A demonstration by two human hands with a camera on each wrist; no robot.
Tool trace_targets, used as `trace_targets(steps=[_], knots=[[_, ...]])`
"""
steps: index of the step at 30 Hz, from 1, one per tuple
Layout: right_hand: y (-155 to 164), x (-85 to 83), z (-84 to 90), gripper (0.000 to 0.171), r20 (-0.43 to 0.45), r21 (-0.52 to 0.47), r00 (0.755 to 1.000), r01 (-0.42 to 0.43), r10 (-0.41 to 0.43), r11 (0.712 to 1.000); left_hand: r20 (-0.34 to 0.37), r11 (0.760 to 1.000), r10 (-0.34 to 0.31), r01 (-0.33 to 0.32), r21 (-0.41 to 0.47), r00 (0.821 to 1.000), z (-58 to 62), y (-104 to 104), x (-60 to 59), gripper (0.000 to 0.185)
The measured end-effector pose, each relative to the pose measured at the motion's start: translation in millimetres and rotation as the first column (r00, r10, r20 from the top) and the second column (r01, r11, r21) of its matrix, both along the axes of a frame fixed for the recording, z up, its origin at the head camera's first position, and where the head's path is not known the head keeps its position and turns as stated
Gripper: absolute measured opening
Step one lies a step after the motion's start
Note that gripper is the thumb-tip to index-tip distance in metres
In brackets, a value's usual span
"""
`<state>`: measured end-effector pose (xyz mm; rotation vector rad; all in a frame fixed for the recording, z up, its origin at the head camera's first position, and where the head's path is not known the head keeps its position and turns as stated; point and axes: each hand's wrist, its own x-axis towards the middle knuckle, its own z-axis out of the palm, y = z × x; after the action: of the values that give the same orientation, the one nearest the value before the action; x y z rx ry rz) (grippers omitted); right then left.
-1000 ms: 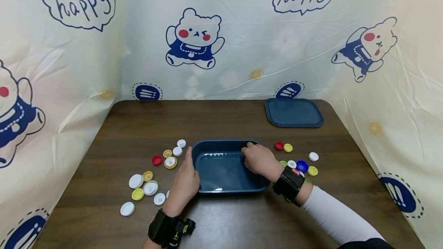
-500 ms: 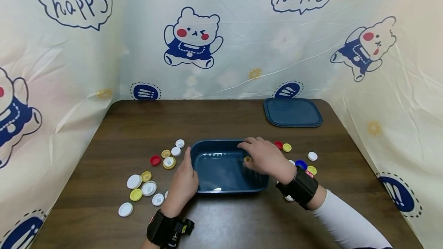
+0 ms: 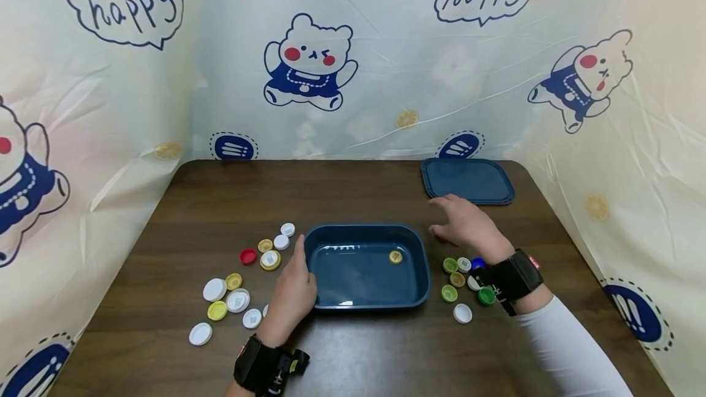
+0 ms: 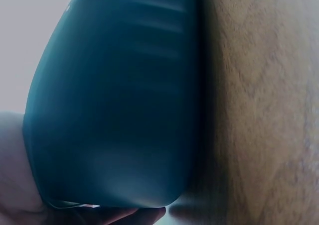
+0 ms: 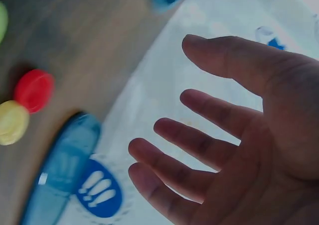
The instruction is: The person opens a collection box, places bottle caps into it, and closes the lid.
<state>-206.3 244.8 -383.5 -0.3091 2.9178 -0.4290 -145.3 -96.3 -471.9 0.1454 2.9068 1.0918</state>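
Note:
My left hand (image 3: pixel 293 290) holds the left end of a dark blue plastic box (image 3: pixel 353 280) in the head view. The left wrist view shows the box's outer wall (image 4: pixel 114 100) close up, with fingers at its corner. Inside the box lies one gold bottle cap (image 3: pixel 395 257). To the right of the box, my right hand (image 3: pixel 469 225) hovers with spread fingers and nothing between them. Near it, a red bottle cap (image 5: pixel 34 90) touches a yellow bottle cap (image 5: pixel 12 122) in the right wrist view; the hand mostly hides them from the head camera.
Several white, gold, yellow and red caps (image 3: pixel 238 300) lie left of the box. Several green, white, gold and blue caps (image 3: pixel 449 293) lie on its right, partly under the right wrist. A flat blue lid (image 3: pixel 469 179) rests at the back right of the brown table (image 3: pixel 353 195).
My right hand has let go of the gold cap in the box and moved out to the right, above the red and yellow caps. The left hand and box stay put.

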Motion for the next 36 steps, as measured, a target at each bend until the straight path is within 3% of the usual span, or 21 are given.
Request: trace_targets(steps=[6,18,28,36], knots=[[17,-14.2,-20.8,0.061,0.095,0.018,0.994,0.058,-0.059,0.998,0.033,1.0,0.012,-0.012,0.002,0.999,0.7,0,-0.5,0.074],[30,-25.7,-59.3,0.056,0.108,0.021,0.994,0.019,-0.021,1.0,0.038,1.0,0.023,-0.023,-0.014,0.999,-1.2,0,-0.5,0.073],[26,-25.8,-66.1,0.054,0.095,0.097,0.995,-0.025,0.015,0.995,0.019,1.0,0.021,-0.021,-0.01,1.0,-0.1,0,-0.1,0.073],[26,-27.0,-70.0,0.039,0.046,0.072,0.998,-0.037,0.034,0.997,0.005,0.999,0.012,-0.013,0.029,1.0,-1.2,-2,-0.5,0.072]])
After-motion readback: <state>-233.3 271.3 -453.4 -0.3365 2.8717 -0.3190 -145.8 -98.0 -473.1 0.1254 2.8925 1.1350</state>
